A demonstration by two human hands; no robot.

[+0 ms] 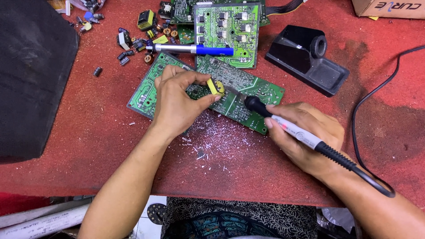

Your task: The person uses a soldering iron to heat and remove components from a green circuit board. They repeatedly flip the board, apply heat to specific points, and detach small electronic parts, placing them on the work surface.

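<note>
**Circuit board under two hands, red tabletop**

A green circuit board (261,95) is laid flat and askew on the red tabletop (88,132), just beyond both hands. The left hand (177,104) is rested on the board's left half, thumb and forefinger pinched on a small yellow component (215,86) seated on the board. The right hand (305,137) is closed around a soldering iron (292,128), held pen-fashion; its black collar is placed over the board's middle, the tip angled toward the yellow component. Contact of the tip cannot be made out.

Open tabletop is found to the left of the board and toward the near edge, where pale flecks (212,141) are scattered. A second green board (228,33) with a blue-handled tool (195,49) lying on it is set just beyond, a black stand (310,59) to the right, loose parts (133,42) at upper left. A black cable (376,95) is looped along the right side.

The board's left portion is hidden beneath the left hand. A dark block (31,75) is cut off at the left edge.
</note>
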